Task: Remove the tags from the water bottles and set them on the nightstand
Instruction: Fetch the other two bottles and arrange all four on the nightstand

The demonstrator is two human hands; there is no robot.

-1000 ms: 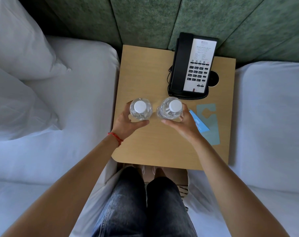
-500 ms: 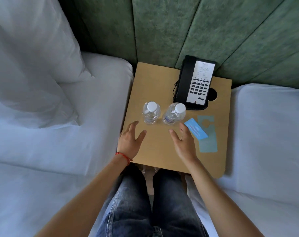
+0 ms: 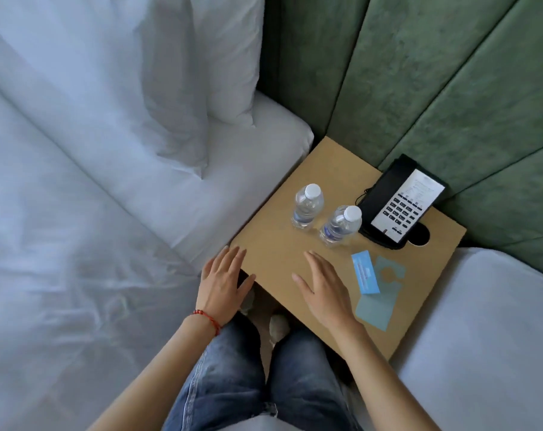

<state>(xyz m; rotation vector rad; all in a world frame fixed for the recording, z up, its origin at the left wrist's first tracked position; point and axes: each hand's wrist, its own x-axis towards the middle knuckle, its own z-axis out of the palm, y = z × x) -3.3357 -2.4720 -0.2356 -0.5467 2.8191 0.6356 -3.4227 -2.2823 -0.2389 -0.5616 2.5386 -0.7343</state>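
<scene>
Head view: two water bottles (image 3: 307,206) (image 3: 340,226) upright on nightstand (image 3: 279,253).
Beside telephone (image 3: 402,202); tags (image 3: 374,287) near; left hand (image 3: 222,283), right hand (image 3: 324,289) spread, empty.

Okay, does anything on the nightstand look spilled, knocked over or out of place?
Nothing stands out. Both water bottles stand upright and capped on the nightstand beside the phone, no spill visible. The two blue tags lie flat, overlapping.

Hotel bedroom, two white-sheeted beds (image 3: 93,228) flanking a wooden nightstand (image 3: 332,169), black desk phone (image 3: 402,202), padded green headboard wall (image 3: 435,88), stacked pillows (image 3: 183,73)
</scene>
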